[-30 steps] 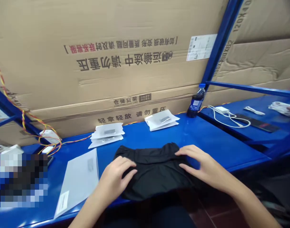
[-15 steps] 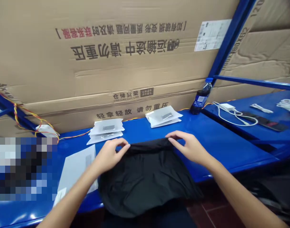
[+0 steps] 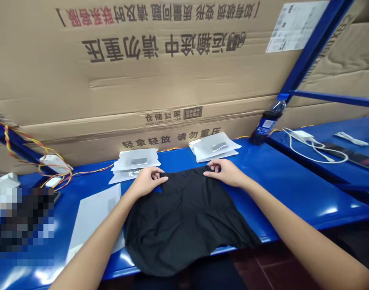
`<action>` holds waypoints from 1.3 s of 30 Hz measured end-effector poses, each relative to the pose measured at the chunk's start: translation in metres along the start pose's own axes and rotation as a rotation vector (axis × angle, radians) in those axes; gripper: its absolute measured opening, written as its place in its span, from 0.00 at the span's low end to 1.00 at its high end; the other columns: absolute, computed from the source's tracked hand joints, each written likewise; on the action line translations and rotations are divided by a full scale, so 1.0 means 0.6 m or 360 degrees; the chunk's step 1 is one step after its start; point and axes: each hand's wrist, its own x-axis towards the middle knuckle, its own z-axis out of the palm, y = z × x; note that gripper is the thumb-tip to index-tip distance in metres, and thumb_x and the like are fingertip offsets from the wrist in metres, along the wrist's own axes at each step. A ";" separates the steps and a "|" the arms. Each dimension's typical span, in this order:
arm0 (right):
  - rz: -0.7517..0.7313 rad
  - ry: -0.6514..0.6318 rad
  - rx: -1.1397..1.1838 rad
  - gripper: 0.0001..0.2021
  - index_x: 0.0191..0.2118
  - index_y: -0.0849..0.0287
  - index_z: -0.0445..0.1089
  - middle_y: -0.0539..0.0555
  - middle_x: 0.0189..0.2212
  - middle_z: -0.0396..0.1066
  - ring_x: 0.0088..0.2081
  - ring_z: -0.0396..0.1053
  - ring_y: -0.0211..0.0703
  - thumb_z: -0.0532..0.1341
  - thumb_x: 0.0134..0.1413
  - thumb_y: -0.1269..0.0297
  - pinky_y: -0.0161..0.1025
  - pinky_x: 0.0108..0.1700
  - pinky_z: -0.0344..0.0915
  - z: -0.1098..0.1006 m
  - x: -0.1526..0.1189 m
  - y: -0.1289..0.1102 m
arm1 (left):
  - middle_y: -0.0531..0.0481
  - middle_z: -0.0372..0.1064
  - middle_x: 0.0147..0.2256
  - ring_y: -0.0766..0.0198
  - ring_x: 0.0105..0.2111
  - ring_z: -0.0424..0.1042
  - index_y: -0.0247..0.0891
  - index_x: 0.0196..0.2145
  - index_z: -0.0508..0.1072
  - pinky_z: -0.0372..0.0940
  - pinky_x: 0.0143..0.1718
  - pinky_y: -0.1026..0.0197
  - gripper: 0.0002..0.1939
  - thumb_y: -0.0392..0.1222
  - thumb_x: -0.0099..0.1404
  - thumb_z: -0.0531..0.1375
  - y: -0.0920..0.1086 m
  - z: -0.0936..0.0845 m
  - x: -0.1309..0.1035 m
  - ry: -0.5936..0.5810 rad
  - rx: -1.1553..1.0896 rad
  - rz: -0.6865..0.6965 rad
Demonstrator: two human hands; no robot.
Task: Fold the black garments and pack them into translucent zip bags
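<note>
A black garment (image 3: 187, 213) of thin cloth lies spread over the front of the blue shelf, its lower part reaching past the edge. I cannot tell its exact kind. My left hand (image 3: 148, 181) pinches the upper left corner between thumb and fingers. At the upper right corner, my right hand (image 3: 225, 172) grips the same top band, so it stretches between both hands. Just beyond my left hand are white plastic packets (image 3: 136, 158). More white packets (image 3: 214, 146) rest behind my right hand. A larger whitish bag (image 3: 93, 211) lies flat, partly under my left forearm.
A dark drink bottle (image 3: 265, 125) stands by the blue post at the back right. A white cable with adapter (image 3: 307, 139) lies on the adjoining shelf. Yellow-red wires (image 3: 39, 145) hang at left. Large cardboard (image 3: 178, 88) walls the back. A blurred patch hides the left corner.
The garment's top band has unfolded and its upper part now lies flatter on the shelf. Both hands have moved slightly away from me, still pinching the corners. The view has shifted a little.
</note>
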 end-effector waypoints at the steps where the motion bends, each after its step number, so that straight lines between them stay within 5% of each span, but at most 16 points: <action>1: 0.0000 0.0007 0.0047 0.19 0.38 0.56 0.75 0.54 0.33 0.76 0.32 0.70 0.46 0.72 0.47 0.47 0.44 0.36 0.70 -0.001 0.002 0.000 | 0.52 0.71 0.26 0.61 0.27 0.70 0.37 0.40 0.82 0.67 0.32 0.59 0.26 0.63 0.57 0.69 -0.001 0.000 0.001 0.0005 -0.0012 -0.0009; 11: 0.0012 0.0056 0.0370 0.23 0.39 0.58 0.75 0.51 0.27 0.73 0.32 0.71 0.46 0.70 0.49 0.43 0.46 0.40 0.71 -0.004 0.003 -0.008 | 0.50 0.75 0.26 0.59 0.28 0.74 0.35 0.39 0.83 0.70 0.33 0.58 0.25 0.61 0.56 0.70 0.003 0.000 -0.002 0.0033 -0.0144 -0.0024; 17: -0.0061 0.0097 0.0403 0.21 0.38 0.57 0.77 0.56 0.37 0.80 0.42 0.77 0.52 0.70 0.51 0.42 0.50 0.47 0.74 -0.033 -0.014 -0.031 | 0.44 0.82 0.36 0.53 0.37 0.79 0.36 0.37 0.83 0.74 0.40 0.55 0.21 0.58 0.58 0.69 0.039 -0.032 -0.019 0.0086 -0.0155 0.0054; 22: -0.0251 0.0060 0.0195 0.14 0.40 0.54 0.79 0.56 0.44 0.81 0.49 0.78 0.55 0.66 0.60 0.49 0.53 0.57 0.73 -0.069 -0.083 -0.049 | 0.47 0.83 0.39 0.54 0.41 0.80 0.41 0.36 0.83 0.74 0.48 0.53 0.08 0.44 0.67 0.64 0.080 -0.042 -0.091 0.0041 0.0086 0.0394; 27: -0.0448 -0.0064 -0.0174 0.12 0.43 0.51 0.82 0.57 0.54 0.80 0.63 0.71 0.58 0.59 0.66 0.59 0.60 0.66 0.68 -0.063 -0.162 -0.046 | 0.47 0.83 0.44 0.56 0.48 0.80 0.43 0.42 0.83 0.75 0.52 0.52 0.17 0.29 0.68 0.57 0.076 -0.002 -0.167 -0.0118 0.0491 0.0715; 31: -0.0499 -0.0028 -0.0322 0.17 0.58 0.45 0.78 0.55 0.63 0.73 0.70 0.63 0.59 0.59 0.69 0.60 0.64 0.68 0.65 -0.058 -0.234 -0.055 | 0.46 0.80 0.55 0.51 0.58 0.76 0.46 0.54 0.80 0.75 0.59 0.46 0.17 0.36 0.74 0.56 0.081 0.011 -0.232 0.0140 0.0756 0.0825; 34: -0.0493 -0.0167 -0.0459 0.30 0.69 0.34 0.66 0.51 0.68 0.66 0.71 0.61 0.60 0.67 0.63 0.54 0.59 0.67 0.68 -0.050 -0.294 -0.048 | 0.47 0.79 0.56 0.46 0.55 0.79 0.52 0.62 0.75 0.79 0.55 0.46 0.22 0.49 0.72 0.64 0.086 0.016 -0.295 0.0235 0.0903 0.0943; 39: -0.0548 0.0010 -0.0364 0.22 0.62 0.36 0.74 0.49 0.61 0.74 0.66 0.68 0.58 0.59 0.69 0.64 0.60 0.67 0.69 -0.033 -0.364 -0.001 | 0.49 0.78 0.57 0.49 0.55 0.80 0.56 0.75 0.55 0.78 0.55 0.52 0.35 0.35 0.75 0.55 0.057 0.026 -0.382 0.0237 0.0934 0.1056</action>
